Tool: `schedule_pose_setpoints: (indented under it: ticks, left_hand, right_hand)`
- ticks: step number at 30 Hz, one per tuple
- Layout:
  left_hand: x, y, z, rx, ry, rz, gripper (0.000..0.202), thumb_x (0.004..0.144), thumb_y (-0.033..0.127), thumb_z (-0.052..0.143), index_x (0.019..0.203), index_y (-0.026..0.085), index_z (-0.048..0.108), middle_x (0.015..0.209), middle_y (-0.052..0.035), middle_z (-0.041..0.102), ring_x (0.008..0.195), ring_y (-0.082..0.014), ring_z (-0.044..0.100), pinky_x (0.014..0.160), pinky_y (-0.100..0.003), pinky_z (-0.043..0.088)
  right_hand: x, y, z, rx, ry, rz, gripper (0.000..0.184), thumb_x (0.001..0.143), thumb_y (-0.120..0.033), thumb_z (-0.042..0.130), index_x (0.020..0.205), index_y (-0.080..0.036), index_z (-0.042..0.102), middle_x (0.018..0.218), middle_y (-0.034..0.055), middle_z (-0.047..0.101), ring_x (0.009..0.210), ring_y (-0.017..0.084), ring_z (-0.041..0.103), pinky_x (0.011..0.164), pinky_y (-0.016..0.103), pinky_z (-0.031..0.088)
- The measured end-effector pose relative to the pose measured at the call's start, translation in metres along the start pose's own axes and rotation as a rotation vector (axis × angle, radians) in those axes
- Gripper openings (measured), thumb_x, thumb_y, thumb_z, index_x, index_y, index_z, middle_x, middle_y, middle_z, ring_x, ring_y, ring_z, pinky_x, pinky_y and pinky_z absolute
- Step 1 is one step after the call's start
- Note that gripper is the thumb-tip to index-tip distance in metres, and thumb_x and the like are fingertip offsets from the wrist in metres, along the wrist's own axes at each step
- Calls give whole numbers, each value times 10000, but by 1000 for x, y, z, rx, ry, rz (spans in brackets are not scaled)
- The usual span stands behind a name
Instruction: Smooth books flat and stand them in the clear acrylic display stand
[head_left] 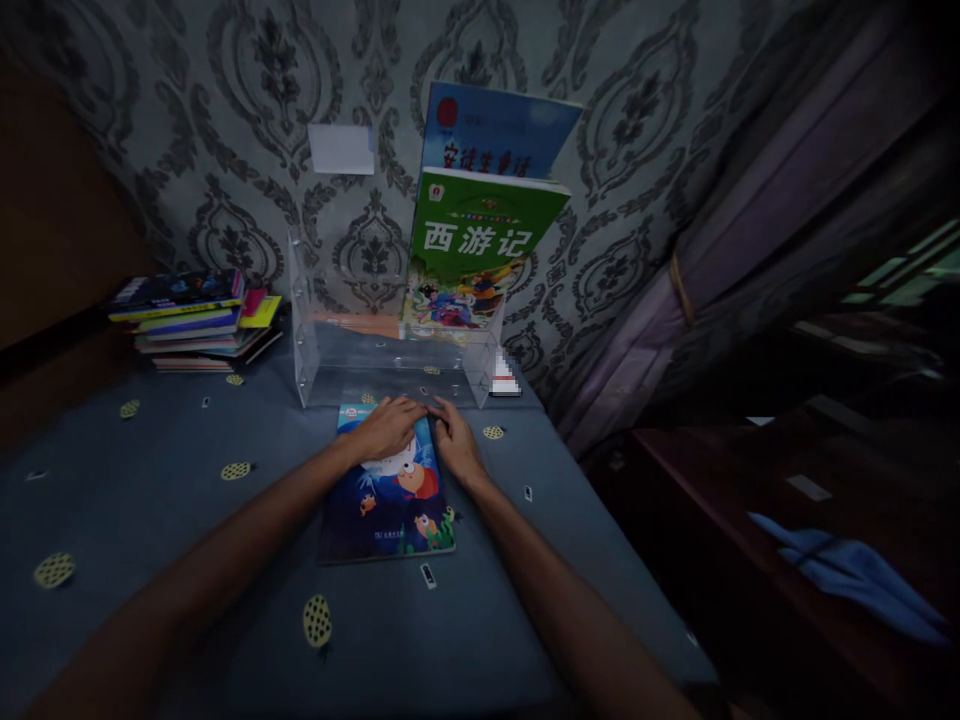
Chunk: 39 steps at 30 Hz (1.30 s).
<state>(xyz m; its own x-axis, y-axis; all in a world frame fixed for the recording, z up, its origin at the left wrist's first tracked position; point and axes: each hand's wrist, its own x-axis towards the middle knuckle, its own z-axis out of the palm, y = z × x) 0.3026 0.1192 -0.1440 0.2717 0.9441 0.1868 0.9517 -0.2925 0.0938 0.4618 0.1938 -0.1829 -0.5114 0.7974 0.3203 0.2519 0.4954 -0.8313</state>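
Two bare hands, one book under them. Left hand (386,428) palm down, fingers laid flat and close together on the far end of the blue picture book (386,505). Right hand (457,447) at the book's far right corner, fingers bent over the edge; cannot tell whether gripping or only resting. Fingertips of both hands nearly meeting. Book flat on the cloth-covered table (187,520), cover up, just in front of one clear acrylic rack (322,350). Two books upright in the rack: one green book (480,240) in front, one light blue book (502,130) behind it. One stack of books (195,320) at the far left of the table, too dim to count exactly, well apart from the hands
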Motion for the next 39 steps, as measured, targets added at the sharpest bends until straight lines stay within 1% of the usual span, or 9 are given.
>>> schedule_pose_setpoints:
  ticks: [6,10,14,19,22,25,29,34,39]
  left_hand:
    - [-4,-1,-2,-23,-28,2,451,901,140,442,1345,175,515,1398,-114,550,1267,-261,487,998,-422,380]
    - [-14,9,-7,-8,-30,61,394,933,170,437,1311,164,548,1419,-124,534,1293,-248,490,1024,-400,367]
    - [-29,28,-17,-36,-40,137,360,950,185,438,1280,165,578,1365,-119,581,1287,-234,507,1056,-383,348]
    - [-55,59,-26,-90,-86,192,365,993,254,419,1309,144,564,1383,-133,568,1301,-251,500,1088,-430,323]
    - [-74,78,-29,-141,-96,258,375,1011,307,411,1335,179,549,1407,-112,554,1346,-245,458,1122,-433,283]
    - [-89,91,-27,-175,-95,315,380,998,279,441,1354,181,534,1434,-114,529,1368,-249,434,1151,-451,232]
    - [-97,95,-18,-196,-62,308,396,987,226,441,1372,168,511,1440,-123,522,1382,-252,420,1156,-473,221]
    - [-97,96,-13,-215,6,304,369,977,213,458,1333,177,547,1376,-118,582,1345,-248,465,1159,-487,221]
    - [-101,95,-17,-325,146,297,282,984,211,445,1181,184,645,1164,-88,704,1135,-200,616,1068,-399,375]
  right_hand:
    - [1,7,1,93,-7,-53,491,842,-130,446,1320,-195,539,1227,90,692,1166,213,624,1068,439,435]
    - [3,12,2,118,-36,-94,476,855,-141,447,1315,-220,540,1206,73,702,1156,206,630,1060,433,443]
    - [4,13,2,93,-79,-103,450,864,-142,428,1291,-209,553,1235,86,685,1179,209,618,1056,439,448]
    - [2,13,2,-12,-98,-131,422,880,-157,418,1272,-189,568,1238,98,677,1169,217,613,1048,438,451]
    - [0,11,3,-117,-87,-160,413,881,-168,425,1263,-185,582,1238,100,670,1167,231,599,1044,443,449]
    - [-2,8,4,-200,-80,-184,409,881,-200,454,1265,-179,590,1214,113,675,1140,254,599,1025,457,459]
    - [-5,5,6,-270,-104,-226,418,884,-226,472,1282,-166,586,1222,128,669,1150,270,588,1030,473,452]
    - [-22,-3,7,-310,-156,-253,423,898,-251,473,1301,-177,582,1369,133,585,1298,282,503,1108,506,383]
    - [-52,-20,-1,-375,-241,-248,426,933,-275,430,1309,-141,580,1421,166,534,1345,294,465,1111,509,383]
